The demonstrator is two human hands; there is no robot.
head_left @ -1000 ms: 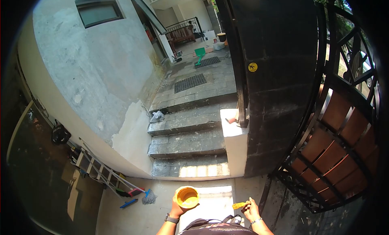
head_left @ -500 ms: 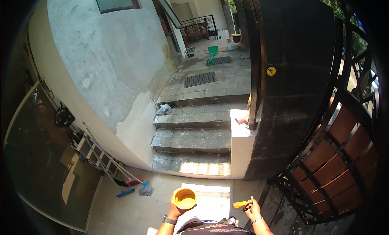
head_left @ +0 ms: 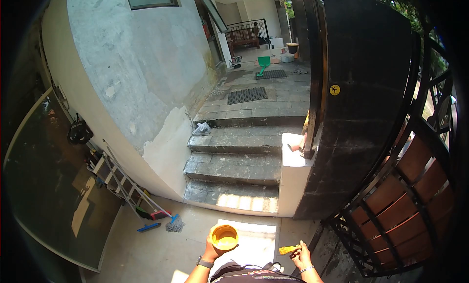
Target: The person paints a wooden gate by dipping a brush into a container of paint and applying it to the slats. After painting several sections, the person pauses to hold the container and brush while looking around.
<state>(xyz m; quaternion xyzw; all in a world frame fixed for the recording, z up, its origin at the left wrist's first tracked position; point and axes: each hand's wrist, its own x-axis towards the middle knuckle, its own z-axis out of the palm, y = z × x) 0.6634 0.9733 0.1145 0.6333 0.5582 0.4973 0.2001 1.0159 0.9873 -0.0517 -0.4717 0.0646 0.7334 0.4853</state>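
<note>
At the bottom centre my left hand is wrapped round a round yellow container, its open top facing up. Something yellow-orange shows inside it. To the right, my right hand holds a small yellow brush by its dark handle, with the yellow end pointing left. The brush and the container are apart. Both hands are low, in front of my body, over a sunlit patch of pale floor.
Grey stone steps rise ahead, with a plastic bag on one. A ladder, a mop and a broom stand at the left wall. A metal gate is on the right. Far off, a person is by a railing.
The view has shifted slightly, so the steps and walls sit a little further right at the top. My right hand and the brush have moved slightly left; the container stays in my left hand.
</note>
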